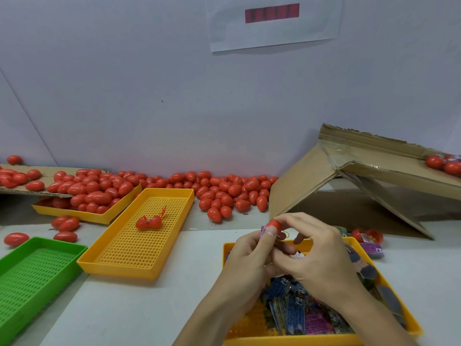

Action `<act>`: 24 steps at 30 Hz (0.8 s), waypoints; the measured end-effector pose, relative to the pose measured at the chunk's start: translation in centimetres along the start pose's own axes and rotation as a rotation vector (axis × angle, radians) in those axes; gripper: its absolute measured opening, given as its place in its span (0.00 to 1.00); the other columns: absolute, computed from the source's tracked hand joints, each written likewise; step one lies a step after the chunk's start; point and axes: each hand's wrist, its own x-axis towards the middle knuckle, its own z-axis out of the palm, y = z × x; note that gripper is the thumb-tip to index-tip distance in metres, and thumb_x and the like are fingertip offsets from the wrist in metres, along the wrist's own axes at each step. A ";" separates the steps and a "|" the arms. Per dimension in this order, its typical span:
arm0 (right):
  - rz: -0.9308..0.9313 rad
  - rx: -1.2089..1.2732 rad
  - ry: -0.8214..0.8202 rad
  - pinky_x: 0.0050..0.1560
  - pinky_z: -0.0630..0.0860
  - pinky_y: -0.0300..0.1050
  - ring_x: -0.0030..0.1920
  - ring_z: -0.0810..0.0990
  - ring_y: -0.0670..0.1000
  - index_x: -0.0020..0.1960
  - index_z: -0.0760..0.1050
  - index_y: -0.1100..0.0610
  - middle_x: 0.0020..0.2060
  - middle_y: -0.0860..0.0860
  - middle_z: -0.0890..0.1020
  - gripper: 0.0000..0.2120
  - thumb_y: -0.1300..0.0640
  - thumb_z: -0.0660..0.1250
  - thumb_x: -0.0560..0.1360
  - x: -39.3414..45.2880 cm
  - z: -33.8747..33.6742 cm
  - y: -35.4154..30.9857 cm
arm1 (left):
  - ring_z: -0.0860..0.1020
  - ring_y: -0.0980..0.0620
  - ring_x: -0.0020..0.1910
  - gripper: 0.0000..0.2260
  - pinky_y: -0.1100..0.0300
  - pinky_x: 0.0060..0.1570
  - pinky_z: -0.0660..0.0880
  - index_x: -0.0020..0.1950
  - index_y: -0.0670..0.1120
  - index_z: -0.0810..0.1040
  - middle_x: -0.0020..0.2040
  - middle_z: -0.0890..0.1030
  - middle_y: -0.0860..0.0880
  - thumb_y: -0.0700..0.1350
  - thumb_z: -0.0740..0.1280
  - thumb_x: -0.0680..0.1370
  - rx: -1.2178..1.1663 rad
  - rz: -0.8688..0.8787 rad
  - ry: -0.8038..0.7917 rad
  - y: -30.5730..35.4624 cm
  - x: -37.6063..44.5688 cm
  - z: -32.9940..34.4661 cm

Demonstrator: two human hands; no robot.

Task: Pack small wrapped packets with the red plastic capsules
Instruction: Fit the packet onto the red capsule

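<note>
Both hands meet above the packet tray (411, 328). The left hand (245, 255) pinches a pink packet (265, 231) and a red capsule (274, 224); the right hand (316, 255) curls its fingers onto the same capsule. Blue and purple packets (294, 310) fill that tray. Left of it, a yellow tray (174, 196) holds one opened capsule (149, 222); loose capsules (224, 191) lie beyond.

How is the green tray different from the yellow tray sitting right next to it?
The green tray holds nothing in view and is cut off by the picture's left edge; the middle yellow tray holds an opened red capsule and shows whole. Green lies nearer the person, yellow farther back. Both are shallow, rectangular, with perforated floors.
</note>
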 end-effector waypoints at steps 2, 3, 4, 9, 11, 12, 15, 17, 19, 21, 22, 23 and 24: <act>0.001 0.013 0.003 0.41 0.74 0.29 0.49 0.80 0.42 0.53 0.80 0.44 0.46 0.38 0.81 0.12 0.49 0.70 0.70 0.0 0.1 0.0 | 0.83 0.50 0.40 0.18 0.59 0.41 0.80 0.56 0.36 0.77 0.42 0.83 0.43 0.51 0.63 0.78 -0.059 -0.004 -0.009 0.1 -0.1 0.1; 0.003 0.026 0.003 0.42 0.74 0.29 0.49 0.80 0.41 0.53 0.80 0.44 0.47 0.38 0.81 0.12 0.50 0.71 0.70 -0.1 0.1 0.0 | 0.83 0.50 0.40 0.18 0.60 0.41 0.80 0.57 0.36 0.77 0.42 0.83 0.42 0.50 0.63 0.78 -0.079 -0.005 -0.016 0.2 -0.1 0.1; 0.005 0.041 0.003 0.42 0.74 0.28 0.49 0.80 0.41 0.53 0.81 0.44 0.47 0.38 0.81 0.12 0.50 0.71 0.70 -0.1 0.1 0.0 | 0.83 0.50 0.40 0.18 0.59 0.41 0.80 0.57 0.35 0.77 0.42 0.83 0.42 0.50 0.63 0.78 -0.093 -0.006 -0.022 0.2 -0.2 0.1; 0.011 0.066 -0.032 0.40 0.76 0.35 0.47 0.80 0.45 0.53 0.81 0.44 0.46 0.40 0.82 0.12 0.48 0.70 0.70 0.0 -0.1 -0.1 | 0.81 0.50 0.39 0.18 0.59 0.40 0.79 0.55 0.36 0.78 0.40 0.82 0.43 0.50 0.65 0.77 -0.098 -0.014 -0.031 0.4 -0.3 0.0; 0.025 0.071 -0.072 0.42 0.76 0.33 0.50 0.81 0.44 0.54 0.81 0.44 0.47 0.40 0.82 0.13 0.48 0.70 0.69 0.0 -0.3 -0.1 | 0.81 0.50 0.39 0.17 0.59 0.41 0.80 0.54 0.37 0.79 0.40 0.81 0.43 0.51 0.64 0.78 -0.065 -0.024 -0.037 0.4 -0.3 -0.3; 0.037 0.078 -0.090 0.43 0.76 0.32 0.51 0.81 0.44 0.55 0.81 0.45 0.48 0.39 0.82 0.14 0.47 0.70 0.69 0.1 -0.4 0.0 | 0.81 0.50 0.39 0.17 0.58 0.42 0.80 0.53 0.38 0.80 0.40 0.81 0.43 0.52 0.64 0.78 -0.037 -0.030 -0.042 0.5 -0.3 -0.4; 0.066 0.112 -0.127 0.44 0.77 0.33 0.53 0.81 0.44 0.56 0.82 0.44 0.49 0.38 0.83 0.16 0.47 0.71 0.68 0.1 -0.9 0.1 | 0.83 0.48 0.41 0.16 0.56 0.44 0.81 0.49 0.42 0.84 0.42 0.83 0.40 0.54 0.66 0.78 0.007 -0.050 -0.055 0.9 -0.3 -0.9; 0.096 0.154 -0.139 0.46 0.78 0.36 0.53 0.81 0.45 0.56 0.82 0.44 0.49 0.39 0.83 0.16 0.47 0.73 0.68 0.1 -1.1 0.2 | 0.84 0.45 0.43 0.17 0.55 0.46 0.82 0.48 0.42 0.86 0.44 0.84 0.38 0.55 0.68 0.77 -0.023 -0.068 -0.050 1.2 -0.3 -1.1; 0.149 0.198 -0.153 0.48 0.80 0.41 0.54 0.81 0.46 0.57 0.82 0.46 0.50 0.41 0.84 0.16 0.51 0.76 0.70 0.1 -1.1 0.4 | 0.84 0.44 0.42 0.17 0.54 0.45 0.82 0.47 0.41 0.86 0.44 0.84 0.37 0.55 0.69 0.75 -0.045 -0.075 -0.041 1.3 -0.3 -1.2; 0.187 0.247 -0.179 0.49 0.80 0.42 0.55 0.82 0.46 0.57 0.83 0.47 0.51 0.42 0.84 0.16 0.53 0.77 0.70 0.1 -1.0 0.6 | 0.84 0.44 0.40 0.17 0.54 0.42 0.82 0.46 0.41 0.86 0.43 0.83 0.36 0.54 0.69 0.76 -0.051 -0.077 -0.028 1.4 -0.2 -1.3; 0.197 0.268 -0.195 0.50 0.80 0.41 0.55 0.82 0.46 0.57 0.83 0.48 0.51 0.42 0.85 0.16 0.53 0.77 0.70 0.1 -1.0 0.6 | 0.83 0.44 0.38 0.16 0.55 0.40 0.82 0.45 0.41 0.86 0.42 0.83 0.36 0.53 0.68 0.76 -0.052 -0.079 -0.022 1.4 -0.3 -1.4; 0.203 0.280 -0.211 0.50 0.80 0.41 0.55 0.82 0.46 0.57 0.83 0.48 0.51 0.43 0.85 0.16 0.53 0.77 0.70 0.1 -1.0 0.6 | 0.83 0.44 0.37 0.15 0.56 0.38 0.82 0.45 0.41 0.85 0.42 0.83 0.36 0.52 0.67 0.77 -0.051 -0.081 -0.021 1.4 -0.3 -1.5; 0.211 0.288 -0.225 0.51 0.79 0.40 0.55 0.82 0.46 0.58 0.83 0.48 0.51 0.43 0.85 0.17 0.53 0.77 0.70 0.1 -1.0 0.7 | 0.83 0.44 0.36 0.15 0.57 0.37 0.81 0.44 0.41 0.85 0.41 0.83 0.36 0.51 0.66 0.77 -0.043 -0.081 -0.025 1.4 -0.3 -1.6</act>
